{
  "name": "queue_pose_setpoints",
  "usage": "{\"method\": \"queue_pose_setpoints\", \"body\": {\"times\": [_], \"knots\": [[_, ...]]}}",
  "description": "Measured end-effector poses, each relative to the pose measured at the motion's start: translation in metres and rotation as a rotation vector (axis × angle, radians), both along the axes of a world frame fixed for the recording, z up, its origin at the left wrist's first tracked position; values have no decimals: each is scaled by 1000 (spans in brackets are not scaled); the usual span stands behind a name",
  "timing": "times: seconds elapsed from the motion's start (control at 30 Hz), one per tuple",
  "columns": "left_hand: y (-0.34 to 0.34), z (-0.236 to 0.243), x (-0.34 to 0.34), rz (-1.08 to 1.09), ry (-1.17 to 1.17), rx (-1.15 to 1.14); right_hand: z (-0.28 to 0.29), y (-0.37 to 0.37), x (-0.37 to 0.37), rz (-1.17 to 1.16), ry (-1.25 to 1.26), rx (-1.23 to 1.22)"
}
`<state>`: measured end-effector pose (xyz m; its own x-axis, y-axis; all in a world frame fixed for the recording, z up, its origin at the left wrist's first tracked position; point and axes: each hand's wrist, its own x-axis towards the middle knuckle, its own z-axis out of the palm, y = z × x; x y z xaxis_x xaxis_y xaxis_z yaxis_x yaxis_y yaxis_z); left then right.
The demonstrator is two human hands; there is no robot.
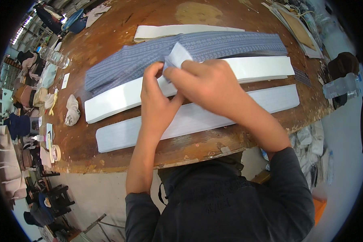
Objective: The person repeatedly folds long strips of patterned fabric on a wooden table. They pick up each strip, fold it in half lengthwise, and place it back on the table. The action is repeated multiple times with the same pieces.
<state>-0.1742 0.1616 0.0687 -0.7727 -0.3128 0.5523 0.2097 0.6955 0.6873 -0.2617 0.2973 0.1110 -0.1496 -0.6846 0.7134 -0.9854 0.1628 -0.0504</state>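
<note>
My left hand (154, 97) and my right hand (213, 82) meet over the middle of the table. Between their pinched fingers is the end of a blue-grey fabric piece with a white face (179, 54), folded upward. How far this piece extends below my hands is hidden. Beneath my hands runs a stack of long white strips (115, 104), its middle covered by them. A second pale strip (120, 135) lies nearer to me, passing under my wrists. Just beyond the white stack is a folded blue-grey patterned cloth (230, 43).
Another white strip (181, 30) lies behind the cloth. On the left of the worn wooden table (78, 147) are a crumpled beige cloth (72, 111), a tape roll (56, 153) and a plastic bottle (54, 57). Boards (296, 30) and another bottle (343, 85) are at the right.
</note>
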Motion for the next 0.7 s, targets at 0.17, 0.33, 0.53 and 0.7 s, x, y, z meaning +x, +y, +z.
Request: {"method": "queue_pose_setpoints", "body": {"times": [0.17,0.33,0.53,0.7], "knots": [[-19,-6,-12,51,151,6,11,7,14,-33,18,36],[-69,-11,7,408,126,-247,17,38,-13,-169,81,-89],[-135,-8,26,660,113,-347,14,58,-35,-261,99,-197],[-177,-4,56,786,35,-324,9,70,-46,-313,79,-218]]}}
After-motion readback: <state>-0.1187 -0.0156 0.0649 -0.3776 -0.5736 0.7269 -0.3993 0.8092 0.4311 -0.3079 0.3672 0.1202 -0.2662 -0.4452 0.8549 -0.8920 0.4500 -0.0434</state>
